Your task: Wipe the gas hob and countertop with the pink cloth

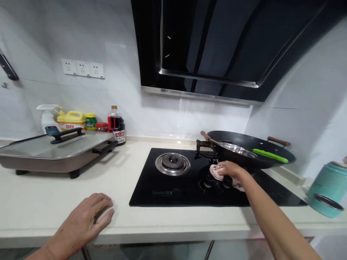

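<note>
My right hand (229, 169) grips a pale pink cloth (216, 172) and presses it on the black glass gas stove (168, 186), just behind the control knobs (208, 180). Part of the cloth hangs out below the palm. Close behind that hand sits a large black wok (233, 137) with wooden handles, holding a metal utensil and a bright green-handled tool (269, 156). My left hand (88, 215) rests on the cream countertop (119, 191) left of the stove, fingers loosely bent and apart, with nothing in it.
An uncovered burner (172, 163) is on the stove's left. An electric pan with a glass lid (62, 148) stands at left, before several bottles, including soy sauce (117, 126). A teal canister (326, 187) stands at right. A range hood (206, 43) overhangs the stove.
</note>
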The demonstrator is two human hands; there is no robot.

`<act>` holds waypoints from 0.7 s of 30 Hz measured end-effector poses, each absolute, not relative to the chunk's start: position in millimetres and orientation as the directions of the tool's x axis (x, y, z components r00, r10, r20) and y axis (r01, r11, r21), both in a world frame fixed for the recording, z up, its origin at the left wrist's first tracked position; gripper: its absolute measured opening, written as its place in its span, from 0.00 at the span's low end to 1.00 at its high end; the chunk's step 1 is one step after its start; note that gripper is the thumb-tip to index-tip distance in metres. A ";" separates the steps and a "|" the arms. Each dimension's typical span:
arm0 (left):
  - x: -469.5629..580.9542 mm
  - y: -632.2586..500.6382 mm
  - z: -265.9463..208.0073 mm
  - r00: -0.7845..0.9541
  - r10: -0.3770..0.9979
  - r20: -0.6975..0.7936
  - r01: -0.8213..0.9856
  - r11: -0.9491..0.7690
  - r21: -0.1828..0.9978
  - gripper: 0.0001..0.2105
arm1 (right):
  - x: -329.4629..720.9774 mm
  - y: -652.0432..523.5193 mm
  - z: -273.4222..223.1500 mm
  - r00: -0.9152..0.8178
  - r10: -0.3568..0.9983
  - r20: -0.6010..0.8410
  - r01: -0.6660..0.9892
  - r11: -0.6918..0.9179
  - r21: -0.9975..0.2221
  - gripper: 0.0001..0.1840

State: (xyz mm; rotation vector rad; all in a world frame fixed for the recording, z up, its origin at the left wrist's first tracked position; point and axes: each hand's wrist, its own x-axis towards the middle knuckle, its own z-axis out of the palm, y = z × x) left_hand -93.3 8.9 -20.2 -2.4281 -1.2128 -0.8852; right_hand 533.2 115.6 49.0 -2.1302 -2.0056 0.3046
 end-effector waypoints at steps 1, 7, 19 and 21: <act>-92.7 8.0 -19.1 0.457 0.620 0.638 0.795 -0.606 0.021 0.10 | 532.6 119.7 48.5 0.025 0.999 -0.022 0.957 -0.030 -0.288 0.22; -91.7 5.7 -16.5 0.453 0.664 0.595 0.808 -0.588 0.040 0.10 | 517.4 133.7 45.0 -0.020 0.999 -0.035 0.972 0.011 -0.235 0.25; -76.4 -6.1 -3.1 0.417 0.693 0.588 0.827 -0.558 0.070 0.10 | 398.1 152.8 48.8 -0.120 0.993 0.022 0.991 0.121 -0.060 0.23; -74.7 -7.9 -1.7 0.413 0.689 0.595 0.828 -0.556 0.069 0.11 | 377.7 142.9 51.0 -0.169 0.985 0.033 0.984 0.170 -0.044 0.22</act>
